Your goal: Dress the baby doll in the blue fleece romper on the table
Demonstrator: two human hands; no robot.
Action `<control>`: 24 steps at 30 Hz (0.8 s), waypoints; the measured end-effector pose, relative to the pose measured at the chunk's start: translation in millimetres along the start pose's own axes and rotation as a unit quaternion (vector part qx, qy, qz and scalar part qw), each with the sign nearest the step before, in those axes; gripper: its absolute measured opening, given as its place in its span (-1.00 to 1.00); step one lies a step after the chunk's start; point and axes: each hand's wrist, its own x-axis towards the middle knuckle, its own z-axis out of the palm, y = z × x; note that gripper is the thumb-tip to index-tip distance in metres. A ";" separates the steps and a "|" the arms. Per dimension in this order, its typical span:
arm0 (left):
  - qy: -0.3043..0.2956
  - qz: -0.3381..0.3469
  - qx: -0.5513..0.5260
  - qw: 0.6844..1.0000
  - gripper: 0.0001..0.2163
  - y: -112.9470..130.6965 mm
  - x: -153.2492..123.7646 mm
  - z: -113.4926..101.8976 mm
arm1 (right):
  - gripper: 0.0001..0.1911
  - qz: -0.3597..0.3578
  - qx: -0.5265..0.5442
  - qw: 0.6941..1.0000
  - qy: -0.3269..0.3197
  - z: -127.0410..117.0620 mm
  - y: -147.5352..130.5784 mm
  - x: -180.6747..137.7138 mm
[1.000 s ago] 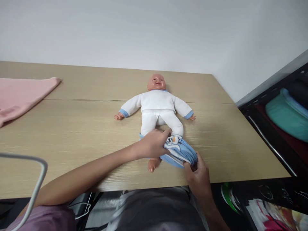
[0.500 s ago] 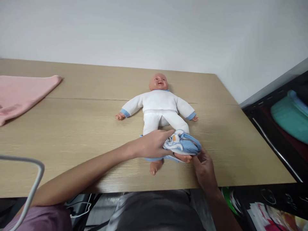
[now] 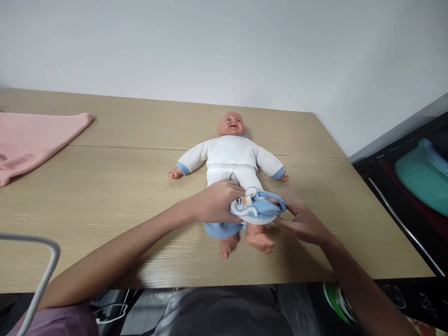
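Facing the white wall [image 3: 196,51] across twelve o'clock, worked over the wood table [image 3: 115,186]. Saw the black rack [image 3: 371,167] toward three, just past the table's edge. Had the doll [image 3: 231,150] on the table, near the middle, face up, head toward twelve, legs toward six, arms spread toward eight and four. Saw the pink cloth [image 3: 35,137] at nine, well apart from the doll, and the bent grey tube [image 3: 45,281] at eight. Found the blue pants [image 3: 266,210] bunched around the doll's lower legs. Gripped the bunch's nine o'clock side with the left hand [image 3: 220,201], fingers curled tight. Touched its three o'clock side with the blurred right hand [image 3: 304,221]; could not tell for certain of any grip there. Saw bare feet [image 3: 259,241] jutting toward six, and a stitched patch [image 3: 245,201] beside the left hand.
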 end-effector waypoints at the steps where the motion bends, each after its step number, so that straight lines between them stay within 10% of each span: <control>1: 0.015 -0.005 0.045 0.999 -0.78 -1.2 -0.8 0.9 | -0.82 -0.005 -0.024 0.999 -0.035 -7.8 -0.8 6.4; 10: 0.103 -0.036 0.091 0.990 -0.35 -9.6 -24.7 -4.3 | -0.46 -0.013 -0.068 0.986 -0.151 -29.4 0.1 43.7; 24: 0.166 -0.064 -0.172 0.969 -0.79 -56.0 -66.4 7.5 | -0.72 0.023 0.129 0.987 0.093 14.8 31.6 78.4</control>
